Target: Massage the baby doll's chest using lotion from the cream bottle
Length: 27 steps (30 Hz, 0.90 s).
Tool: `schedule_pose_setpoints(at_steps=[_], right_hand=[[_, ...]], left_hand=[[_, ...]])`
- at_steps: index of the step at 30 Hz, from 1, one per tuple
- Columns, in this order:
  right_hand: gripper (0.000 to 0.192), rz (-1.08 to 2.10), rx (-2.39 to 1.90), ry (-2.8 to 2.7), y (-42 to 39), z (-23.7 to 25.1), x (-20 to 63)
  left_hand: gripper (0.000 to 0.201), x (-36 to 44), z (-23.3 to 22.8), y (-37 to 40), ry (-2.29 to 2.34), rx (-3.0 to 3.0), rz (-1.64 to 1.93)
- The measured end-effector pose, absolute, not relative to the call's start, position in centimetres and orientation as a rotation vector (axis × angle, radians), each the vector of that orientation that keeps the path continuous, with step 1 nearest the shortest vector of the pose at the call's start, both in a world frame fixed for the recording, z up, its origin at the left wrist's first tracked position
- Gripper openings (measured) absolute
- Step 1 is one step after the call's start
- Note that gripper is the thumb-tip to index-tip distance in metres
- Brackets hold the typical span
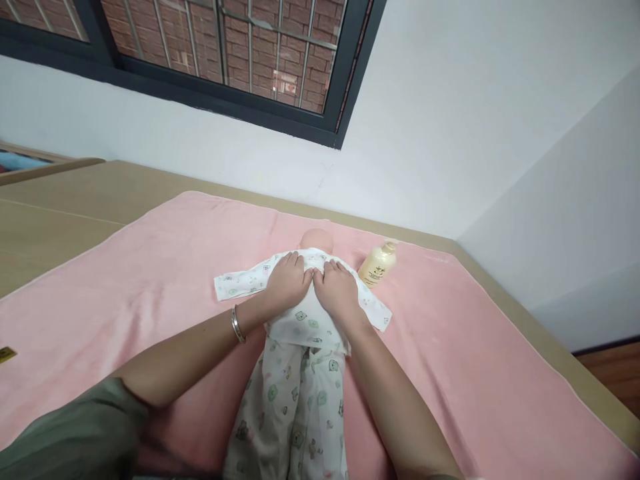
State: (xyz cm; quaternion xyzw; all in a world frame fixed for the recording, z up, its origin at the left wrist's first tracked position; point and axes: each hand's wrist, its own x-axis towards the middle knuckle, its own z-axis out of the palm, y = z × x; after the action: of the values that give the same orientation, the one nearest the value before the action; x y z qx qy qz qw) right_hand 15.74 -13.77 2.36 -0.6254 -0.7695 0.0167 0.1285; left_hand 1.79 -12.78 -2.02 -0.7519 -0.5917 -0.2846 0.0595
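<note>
A baby doll (307,327) in white pyjamas with small green prints lies stretched out on a pink blanket (165,267). Its smooth, bald head (317,239) points away from me, and both sleeves spread out to the sides. My left hand (289,283) rests flat on the left of the doll's upper torso, fingers extended over the cloth. Beside it, my right hand (336,288) lies flat on the right half, the thumbs almost touching. Neither hand grips anything. No face shows on the doll.
A yellow pump bottle (379,263) leans or lies on the blanket by the doll's right-hand sleeve. Beneath the blanket is a tan wooden surface (65,193), meeting a white wall (425,133). A dark-framed window (220,83) with bars is above. A small yellow tag (7,354) lies at far left.
</note>
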Motion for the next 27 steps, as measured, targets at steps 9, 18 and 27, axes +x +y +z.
schedule_pose_setpoints(at_steps=[9, 18, 27], right_hand=[[0.059, 0.224, -1.743, -2.222, -11.5, 1.1, 17.7], [0.046, -0.188, -1.864, -2.340, -15.9, 3.9, 14.7], [0.060, 0.081, -1.881, -2.249, -13.8, 2.7, 16.0]], left_hand=[[0.048, 2.7, -1.8, -14.4, -1.847, -2.326, -0.845], [0.045, -0.1, -1.5, -10.5, -1.940, -2.609, -0.983], [0.046, 2.0, -1.4, -13.6, -1.813, -2.357, -0.772]])
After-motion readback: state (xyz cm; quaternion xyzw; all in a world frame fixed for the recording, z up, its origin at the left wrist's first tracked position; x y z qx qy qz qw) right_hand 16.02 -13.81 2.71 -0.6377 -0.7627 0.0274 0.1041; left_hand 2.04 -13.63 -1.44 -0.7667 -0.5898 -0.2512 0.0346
